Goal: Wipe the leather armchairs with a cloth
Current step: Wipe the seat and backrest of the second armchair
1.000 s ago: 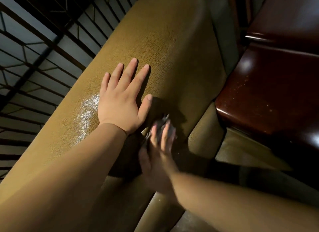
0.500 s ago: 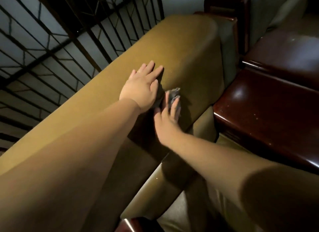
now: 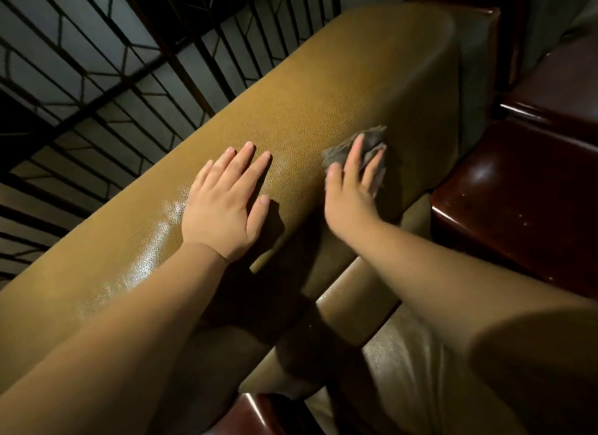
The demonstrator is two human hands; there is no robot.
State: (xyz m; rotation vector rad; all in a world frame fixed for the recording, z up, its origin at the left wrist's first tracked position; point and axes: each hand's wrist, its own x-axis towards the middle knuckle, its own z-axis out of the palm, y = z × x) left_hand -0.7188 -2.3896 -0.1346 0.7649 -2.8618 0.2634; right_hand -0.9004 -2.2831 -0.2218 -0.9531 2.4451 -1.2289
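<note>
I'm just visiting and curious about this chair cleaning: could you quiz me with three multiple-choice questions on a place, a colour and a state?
1. Where is the crumpled grey cloth?
A. under the right hand
B. on the dark red-brown wooden table
C. under the left hand

2. What colour is the leather armchair back?
A. white
B. olive-tan
C. blue

3. How does the left hand lie?
A. clenched
B. flat, fingers straight
C. gripping the railing

Answers: A, the right hand presses it on the leather; B, the grained leather shows it; B, its palm rests on the leather.
</note>
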